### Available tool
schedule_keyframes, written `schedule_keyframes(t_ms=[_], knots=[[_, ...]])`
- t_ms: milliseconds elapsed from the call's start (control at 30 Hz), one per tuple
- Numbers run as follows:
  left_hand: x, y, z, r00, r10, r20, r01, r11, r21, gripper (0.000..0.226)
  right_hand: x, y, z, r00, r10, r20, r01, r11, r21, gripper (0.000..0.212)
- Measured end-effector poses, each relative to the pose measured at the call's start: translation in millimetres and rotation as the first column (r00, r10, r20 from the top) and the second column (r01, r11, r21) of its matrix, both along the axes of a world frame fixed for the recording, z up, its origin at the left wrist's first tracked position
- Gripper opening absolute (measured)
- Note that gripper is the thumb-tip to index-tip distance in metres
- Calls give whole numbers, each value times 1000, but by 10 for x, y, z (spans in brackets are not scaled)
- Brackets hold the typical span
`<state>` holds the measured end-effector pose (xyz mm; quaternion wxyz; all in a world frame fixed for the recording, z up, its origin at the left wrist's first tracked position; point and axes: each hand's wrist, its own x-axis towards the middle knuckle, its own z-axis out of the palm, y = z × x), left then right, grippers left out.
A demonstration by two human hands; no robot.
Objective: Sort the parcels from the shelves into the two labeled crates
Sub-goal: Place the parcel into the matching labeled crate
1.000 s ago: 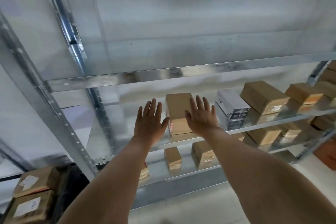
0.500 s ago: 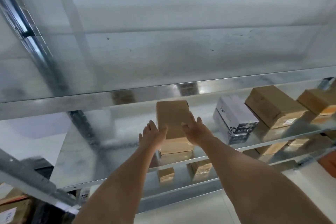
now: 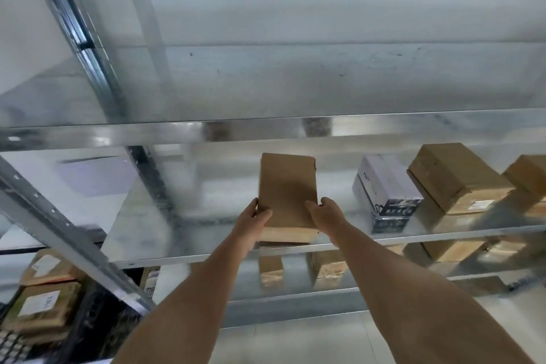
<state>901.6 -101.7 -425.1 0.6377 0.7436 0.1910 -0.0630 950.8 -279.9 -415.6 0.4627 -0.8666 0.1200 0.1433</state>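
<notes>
A plain brown cardboard parcel [image 3: 287,186] sits on the middle metal shelf [image 3: 141,233], its near end at the shelf's front edge. My left hand [image 3: 254,220] grips its left near corner, thumb on top. My right hand [image 3: 323,214] grips its right near corner, fingers curled round the side. Both forearms reach up from the bottom of the view. At the lower left, a dark crate [image 3: 88,322] holds several labelled brown parcels [image 3: 41,309].
To the right on the same shelf stand a white and black box [image 3: 385,192] and two brown parcels [image 3: 456,177]. Lower shelves carry more small brown parcels [image 3: 270,270]. A slanted metal upright [image 3: 59,230] crosses the left side. The shelf above [image 3: 266,130] overhangs.
Both hands went from spread open in front of the parcel to closing on its near corners. The camera has moved closer and tilted up under the upper shelf.
</notes>
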Motion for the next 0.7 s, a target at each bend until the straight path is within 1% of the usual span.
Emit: schedule_keyframes(t_ms=[100,133,200,233,267,333,433,500,567,633,700], knots=[[-277,-118,90,999,50,22,-48,997,-55,26,-239,-114,18,999,-32,24,28,990,139,45],[-379,-154,131,997,61,40,-59,996,-64,32,-329,-161,40,998,-44,38,36,982,185,47],[-561,-216,138,993,94,67,-89,993,-72,62,-499,-278,79,997,-48,58,32,967,253,45],[-658,-245,151,991,109,83,-103,992,-78,66,-577,-335,100,997,-40,64,21,961,274,43],[-751,-275,173,988,117,105,-110,992,-68,60,-656,-390,123,997,-35,74,11,955,297,42],[-924,-351,239,982,117,150,-109,992,-56,40,-814,-488,176,995,-23,96,-12,938,348,40],[-1144,-450,383,972,132,194,-117,989,-89,42,-1002,-613,245,987,-21,157,-48,907,417,42],[-1243,-494,455,964,162,212,-135,982,-133,55,-1096,-672,313,980,-19,198,-72,894,443,44],[-1326,-531,522,957,170,233,-139,979,-146,60,-1168,-717,384,972,-26,232,-85,886,456,44],[-1402,-557,576,951,162,263,-127,981,-144,59,-1233,-743,452,963,-44,268,-91,876,473,43],[-1465,-561,627,943,152,295,-112,982,-151,52,-1299,-757,501,953,-66,296,-94,863,496,45]])
